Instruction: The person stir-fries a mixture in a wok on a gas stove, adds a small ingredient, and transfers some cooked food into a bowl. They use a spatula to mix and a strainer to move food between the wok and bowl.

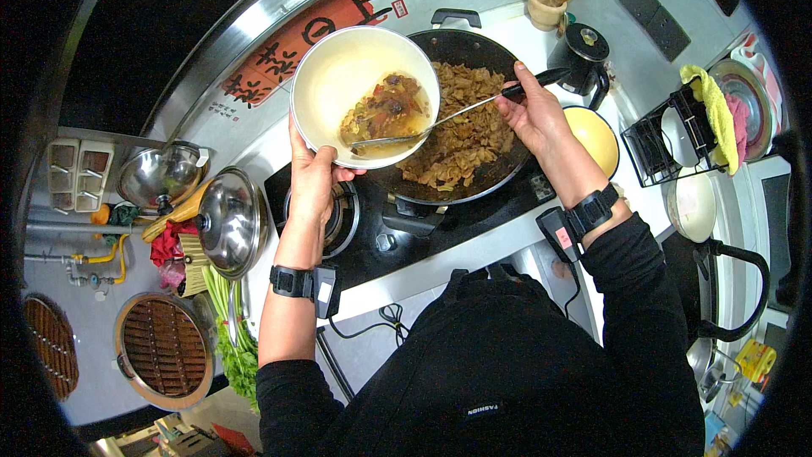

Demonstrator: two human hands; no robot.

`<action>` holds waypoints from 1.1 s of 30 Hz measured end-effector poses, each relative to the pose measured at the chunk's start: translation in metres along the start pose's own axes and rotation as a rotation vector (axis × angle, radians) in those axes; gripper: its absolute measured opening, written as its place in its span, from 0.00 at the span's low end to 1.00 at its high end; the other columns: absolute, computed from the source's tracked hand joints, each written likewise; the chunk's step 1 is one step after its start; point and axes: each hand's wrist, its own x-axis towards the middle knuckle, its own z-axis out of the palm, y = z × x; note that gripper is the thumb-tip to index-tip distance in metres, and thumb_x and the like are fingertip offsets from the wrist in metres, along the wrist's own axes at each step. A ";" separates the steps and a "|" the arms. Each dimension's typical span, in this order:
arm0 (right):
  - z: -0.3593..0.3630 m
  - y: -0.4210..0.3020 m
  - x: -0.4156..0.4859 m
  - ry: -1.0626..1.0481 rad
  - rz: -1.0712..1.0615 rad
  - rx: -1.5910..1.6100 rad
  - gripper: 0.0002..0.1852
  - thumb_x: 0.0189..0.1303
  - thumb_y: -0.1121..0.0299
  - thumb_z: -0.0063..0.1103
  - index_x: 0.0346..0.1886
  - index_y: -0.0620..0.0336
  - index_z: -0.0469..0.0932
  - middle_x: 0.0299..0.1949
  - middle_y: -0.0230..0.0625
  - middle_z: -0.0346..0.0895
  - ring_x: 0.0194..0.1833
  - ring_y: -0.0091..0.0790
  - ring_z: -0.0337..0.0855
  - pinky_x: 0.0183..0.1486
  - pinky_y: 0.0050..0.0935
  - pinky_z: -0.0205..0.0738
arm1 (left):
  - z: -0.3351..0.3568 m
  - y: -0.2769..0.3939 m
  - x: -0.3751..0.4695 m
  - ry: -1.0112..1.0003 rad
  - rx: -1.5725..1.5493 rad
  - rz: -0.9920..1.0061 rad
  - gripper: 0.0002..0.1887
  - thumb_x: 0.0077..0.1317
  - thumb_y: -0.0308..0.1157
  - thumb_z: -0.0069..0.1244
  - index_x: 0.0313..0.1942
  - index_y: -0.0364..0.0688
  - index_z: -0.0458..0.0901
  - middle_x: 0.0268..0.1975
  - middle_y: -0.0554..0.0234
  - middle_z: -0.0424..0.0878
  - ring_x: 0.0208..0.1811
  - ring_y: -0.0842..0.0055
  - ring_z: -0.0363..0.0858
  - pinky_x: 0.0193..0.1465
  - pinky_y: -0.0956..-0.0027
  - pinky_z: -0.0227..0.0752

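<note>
My left hand [312,158] grips the lower left rim of a white bowl [323,76], which is tilted over the left part of a large black wok [514,54]. Spices, dark pieces and yellowish liquid [387,111] lie in the bowl's lower right. In my right hand [533,111] is the black handle of a long metal cooking utensil [466,109]. Its metal end rests in the bowl among the spices; whether it is a spatula or a ladle is hard to tell. Browned sliced food [466,143] covers the wok's bottom.
The wok stands on a black gas hob [355,254], right of a bare burner [342,222]. A steel lid [231,222] and leafy celery [235,355] lie left. On the right are a black lidded jug [578,54], a yellow bowl [590,139] and a black wire rack [666,133].
</note>
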 end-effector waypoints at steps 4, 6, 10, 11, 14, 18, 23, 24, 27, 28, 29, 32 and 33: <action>0.000 -0.001 0.001 0.000 0.001 -0.003 0.20 0.68 0.56 0.66 0.46 0.64 0.72 0.40 0.43 0.77 0.32 0.41 0.83 0.29 0.30 0.84 | 0.001 0.000 0.000 0.004 0.009 -0.008 0.46 0.62 0.13 0.31 0.78 0.58 0.37 0.57 0.39 0.77 0.23 0.69 0.86 0.19 0.79 0.81; 0.000 -0.001 0.001 0.004 -0.002 -0.003 0.20 0.68 0.57 0.66 0.47 0.64 0.72 0.40 0.43 0.77 0.32 0.41 0.83 0.29 0.30 0.84 | 0.002 0.001 0.000 0.010 0.024 -0.007 0.46 0.62 0.13 0.31 0.78 0.57 0.37 0.56 0.40 0.78 0.23 0.69 0.86 0.19 0.79 0.81; -0.001 -0.001 0.001 0.008 0.002 0.003 0.20 0.67 0.57 0.66 0.47 0.64 0.72 0.41 0.43 0.77 0.32 0.41 0.83 0.29 0.30 0.84 | 0.003 0.001 0.000 0.014 0.027 -0.002 0.46 0.62 0.14 0.31 0.78 0.58 0.36 0.55 0.41 0.78 0.23 0.71 0.85 0.19 0.79 0.80; -0.001 -0.001 0.000 0.010 0.003 0.010 0.20 0.67 0.57 0.67 0.47 0.64 0.72 0.41 0.43 0.77 0.32 0.41 0.83 0.29 0.30 0.84 | 0.003 0.002 0.000 0.016 0.028 -0.001 0.46 0.62 0.14 0.31 0.78 0.58 0.37 0.55 0.41 0.79 0.23 0.71 0.85 0.19 0.80 0.79; -0.001 -0.002 0.000 0.012 0.008 0.012 0.20 0.67 0.57 0.67 0.47 0.64 0.72 0.42 0.44 0.77 0.32 0.42 0.83 0.28 0.30 0.84 | 0.004 0.002 0.000 0.021 0.041 0.006 0.46 0.62 0.14 0.32 0.78 0.57 0.38 0.57 0.41 0.78 0.24 0.69 0.86 0.19 0.80 0.79; -0.001 -0.002 0.000 0.004 -0.004 0.002 0.21 0.67 0.56 0.66 0.45 0.66 0.72 0.39 0.45 0.78 0.31 0.41 0.83 0.27 0.30 0.84 | 0.005 0.003 -0.001 0.021 0.045 0.013 0.45 0.63 0.14 0.33 0.78 0.56 0.39 0.58 0.41 0.78 0.25 0.68 0.87 0.19 0.80 0.79; -0.003 -0.002 0.001 0.008 -0.015 0.001 0.21 0.68 0.55 0.65 0.42 0.67 0.73 0.34 0.44 0.78 0.29 0.40 0.83 0.27 0.30 0.83 | 0.005 0.003 0.000 0.014 0.037 -0.001 0.44 0.63 0.15 0.33 0.78 0.56 0.39 0.56 0.41 0.79 0.25 0.68 0.87 0.19 0.80 0.80; -0.003 -0.002 0.000 0.012 -0.014 -0.002 0.21 0.68 0.55 0.65 0.41 0.67 0.73 0.34 0.44 0.78 0.29 0.41 0.83 0.27 0.30 0.83 | 0.005 0.003 0.000 0.021 0.033 -0.002 0.44 0.63 0.15 0.33 0.78 0.56 0.39 0.56 0.41 0.79 0.25 0.68 0.87 0.19 0.80 0.79; -0.001 -0.004 -0.002 0.015 -0.021 -0.008 0.20 0.68 0.55 0.65 0.40 0.66 0.73 0.35 0.44 0.78 0.29 0.41 0.83 0.27 0.30 0.83 | 0.005 0.003 0.000 0.009 0.022 -0.016 0.47 0.62 0.13 0.32 0.78 0.59 0.36 0.57 0.42 0.78 0.24 0.70 0.86 0.20 0.79 0.81; -0.001 -0.004 -0.003 0.007 -0.029 -0.006 0.20 0.68 0.56 0.65 0.40 0.66 0.73 0.35 0.44 0.78 0.29 0.41 0.83 0.27 0.30 0.83 | 0.005 0.003 0.000 0.007 0.029 -0.010 0.47 0.62 0.13 0.32 0.78 0.59 0.36 0.56 0.42 0.78 0.24 0.70 0.86 0.20 0.79 0.81; 0.000 -0.004 -0.005 0.018 -0.036 -0.002 0.20 0.68 0.56 0.65 0.39 0.66 0.73 0.34 0.44 0.78 0.28 0.41 0.83 0.27 0.30 0.83 | 0.005 0.003 -0.001 0.006 0.037 -0.004 0.47 0.63 0.14 0.32 0.78 0.59 0.37 0.56 0.42 0.79 0.24 0.70 0.86 0.20 0.79 0.81; 0.000 -0.005 -0.010 -0.020 -0.050 -0.049 0.19 0.70 0.53 0.63 0.36 0.63 0.74 0.32 0.39 0.75 0.30 0.31 0.83 0.27 0.21 0.82 | 0.005 0.004 -0.002 0.006 0.048 0.005 0.46 0.63 0.14 0.32 0.78 0.59 0.37 0.56 0.42 0.79 0.24 0.71 0.86 0.20 0.79 0.81; 0.000 -0.005 -0.011 0.002 -0.049 -0.057 0.19 0.70 0.53 0.63 0.36 0.63 0.74 0.32 0.39 0.75 0.30 0.31 0.83 0.27 0.21 0.82 | 0.006 0.004 -0.002 0.003 0.050 0.017 0.46 0.63 0.14 0.32 0.78 0.58 0.37 0.56 0.43 0.79 0.24 0.71 0.86 0.20 0.79 0.80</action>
